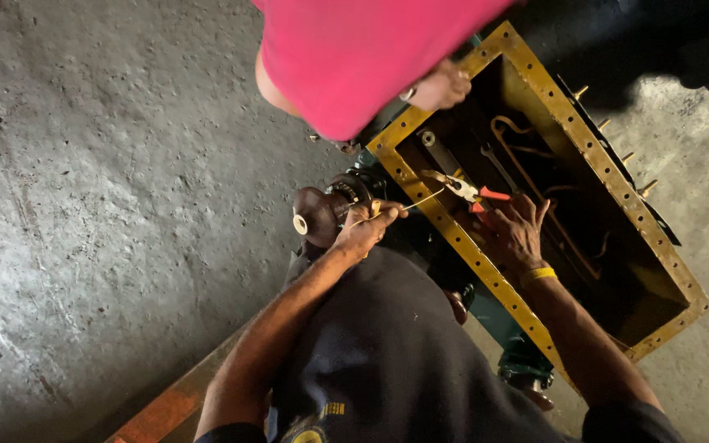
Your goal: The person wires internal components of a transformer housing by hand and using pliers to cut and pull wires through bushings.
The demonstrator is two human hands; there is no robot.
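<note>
- Head view looks down on one open metal tank [486,61] with a yellow bolted rim, standing on a concrete floor [108,205].
- One left hand [364,230] has its grip pinched on one thin pale wire [422,200], which runs across the rim toward the inside.
- Just beside that hand, one dark brown ribbed insulator [315,216] juts from the tank's outer wall.
- One right hand [517,231], with one yellow wristband [540,273], reaches into the tank, fingers spread; I cannot tell whether it grips anything.
- One pair of red-handled pliers [468,192] lies just above that hand, with two spanners [498,168] near it.
- One other person in a pink shirt [354,57] rests one hand [443,85] on the far rim.
</note>
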